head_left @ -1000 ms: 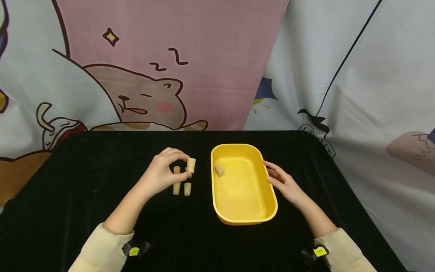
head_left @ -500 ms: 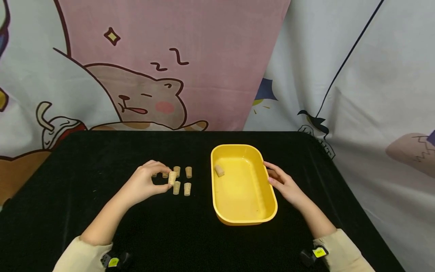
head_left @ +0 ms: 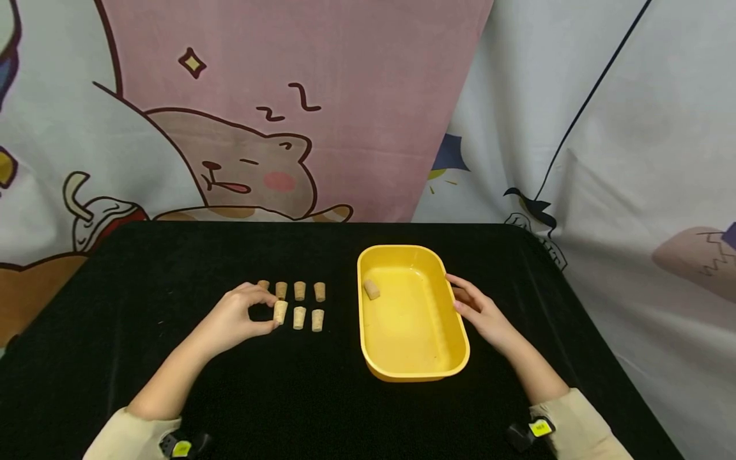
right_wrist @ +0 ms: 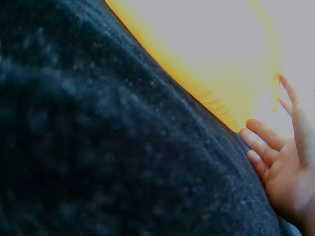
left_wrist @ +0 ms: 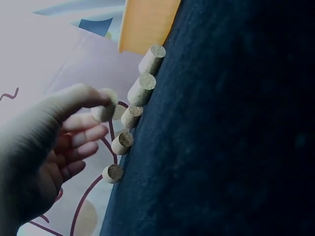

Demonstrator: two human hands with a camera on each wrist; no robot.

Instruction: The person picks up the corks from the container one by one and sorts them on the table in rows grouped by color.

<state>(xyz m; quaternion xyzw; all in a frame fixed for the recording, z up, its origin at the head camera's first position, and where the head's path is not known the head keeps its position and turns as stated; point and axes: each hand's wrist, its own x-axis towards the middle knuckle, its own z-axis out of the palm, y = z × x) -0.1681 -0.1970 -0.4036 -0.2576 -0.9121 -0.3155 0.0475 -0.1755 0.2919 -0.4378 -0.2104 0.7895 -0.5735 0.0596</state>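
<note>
My left hand [head_left: 238, 318] pinches a tapered cork stopper [head_left: 280, 312] between thumb and fingertips, at the left end of the front row of corks. In the left wrist view the pinched cork [left_wrist: 103, 112] shows beside the standing ones. Two front-row corks stand to its right, the nearer being a pale cork [head_left: 299, 317]. Behind runs a back row of several upright corks [head_left: 299, 291], its leftmost partly hidden by the left hand. My right hand [head_left: 485, 313] rests its extended fingers against the right side of a yellow plastic tub [head_left: 414, 374].
One cork [head_left: 371, 289] lies on its side inside the tub, near the left wall. Black cloth [head_left: 322, 409] covers the table. A printed curtain [head_left: 368, 115] hangs behind the table's far edge.
My left hand has carried the cork leftward from near the tub and down to the front row's left end, uncovering the other corks. The right hand and tub have stayed put.
</note>
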